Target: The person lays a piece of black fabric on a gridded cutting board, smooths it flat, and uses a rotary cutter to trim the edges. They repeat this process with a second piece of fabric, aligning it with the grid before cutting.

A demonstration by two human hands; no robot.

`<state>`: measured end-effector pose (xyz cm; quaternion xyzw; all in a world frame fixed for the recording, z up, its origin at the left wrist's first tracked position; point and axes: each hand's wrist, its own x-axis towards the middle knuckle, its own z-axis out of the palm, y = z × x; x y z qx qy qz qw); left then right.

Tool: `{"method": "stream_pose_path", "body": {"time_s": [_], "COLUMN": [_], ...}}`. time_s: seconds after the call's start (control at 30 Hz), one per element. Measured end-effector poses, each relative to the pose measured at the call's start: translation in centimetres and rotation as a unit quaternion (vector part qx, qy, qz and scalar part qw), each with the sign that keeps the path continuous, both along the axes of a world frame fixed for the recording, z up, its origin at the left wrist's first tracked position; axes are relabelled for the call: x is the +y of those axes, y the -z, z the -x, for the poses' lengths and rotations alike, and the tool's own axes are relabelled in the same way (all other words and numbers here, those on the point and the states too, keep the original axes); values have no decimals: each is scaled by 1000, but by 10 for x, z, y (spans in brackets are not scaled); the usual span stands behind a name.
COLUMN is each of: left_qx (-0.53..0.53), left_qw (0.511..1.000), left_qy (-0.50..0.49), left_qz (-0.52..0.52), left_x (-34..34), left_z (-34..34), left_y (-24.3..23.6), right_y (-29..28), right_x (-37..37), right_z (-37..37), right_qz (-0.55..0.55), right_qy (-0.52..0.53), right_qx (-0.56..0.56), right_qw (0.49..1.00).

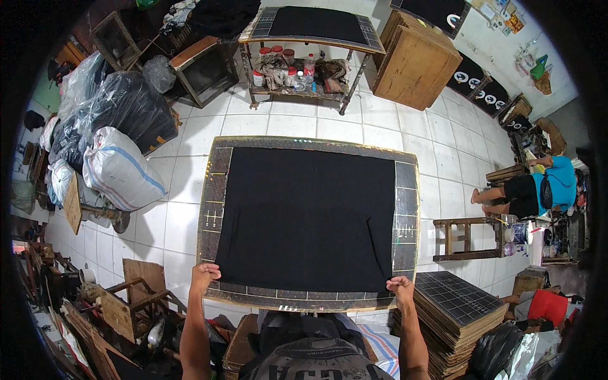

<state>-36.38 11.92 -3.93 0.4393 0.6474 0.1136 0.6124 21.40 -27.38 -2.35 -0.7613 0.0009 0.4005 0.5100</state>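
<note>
A black cloth panel (310, 190) lies spread over a dark board (405, 253) marked with pale grid lines. Two slanted lines, like slits or seams, show on the cloth's near half, one toward each side. At the near left corner of the cloth, my left hand (206, 277) is closed, with its fingertips pinching the edge. My right hand (400, 289) pinches the near right corner in the same way. Between the hands, the near edge of the cloth runs almost straight, leaving a strip of gridded board showing in front of it.
To the right of me stands a stack of gridded boards (453, 297), with a wooden stool (465, 239) beyond. Ahead is a table (253, 31) bearing black cloth, jars below. Bulging sacks (120, 168) crowd the left. Two other people (557, 183) are at the right.
</note>
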Motion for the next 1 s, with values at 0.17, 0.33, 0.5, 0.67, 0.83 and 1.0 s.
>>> {"method": "stream_pose_path", "body": {"time_s": [0.17,0.33,0.5,0.67,0.83,1.0], "left_qx": [-1,-9,-8,-3,12,34], "left_qw": [1000,1000,1000,999,999,997], "left_qy": [-4,14,28,32,29,54], "left_qz": [5,7,4,7,-2,-36], "left_x": [0,1,2,2,0,-6], "left_z": [2,5,4,2,-3,-6], "left_y": [3,7,5,3,4,5], "right_y": [6,5,3,6,11,12], "right_x": [-3,-3,-1,-1,0,0], "right_z": [-1,-1,0,0,4,10], "right_qz": [-7,-6,-3,-10,-4,-12], "right_qy": [2,2,-3,5,12,21], "right_qx": [-1,-3,-7,-1,-10,-28], "right_qw": [1000,1000,1000,1000,1000,999]}}
